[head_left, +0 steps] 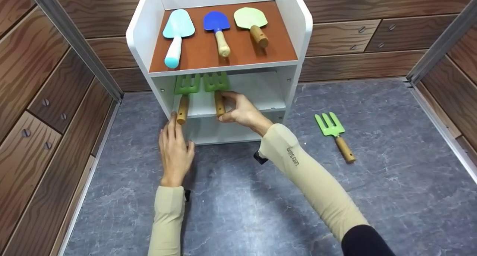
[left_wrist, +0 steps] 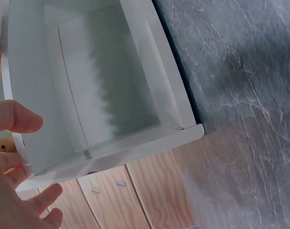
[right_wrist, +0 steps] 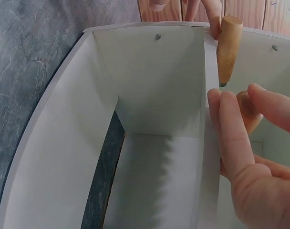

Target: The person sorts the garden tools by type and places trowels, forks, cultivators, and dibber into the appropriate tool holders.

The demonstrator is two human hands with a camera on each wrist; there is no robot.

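Two green hand forks with wooden handles lie side by side on the middle shelf, handles toward the front. My right hand [head_left: 244, 112] holds the right-hand fork [head_left: 220, 103] by its handle, fingers and thumb on either side of the wood. In the right wrist view that handle [right_wrist: 250, 112] shows between the fingers. My left hand [head_left: 174, 151] has its fingers extended at the shelf's left front edge, just beside the handle of the left-hand fork [head_left: 182, 108]. A third hand fork [head_left: 331, 125] lies on the floor to the right.
The white shelf unit [head_left: 305, 28] has a brown top board carrying a light-blue trowel [head_left: 179, 25], a blue trowel [head_left: 217, 21] and a pale green trowel [head_left: 250, 18]. Below the forks is a lower compartment [left_wrist: 102, 71]. Wood-patterned walls [head_left: 44, 99] enclose the grey marbled floor [head_left: 238, 211].
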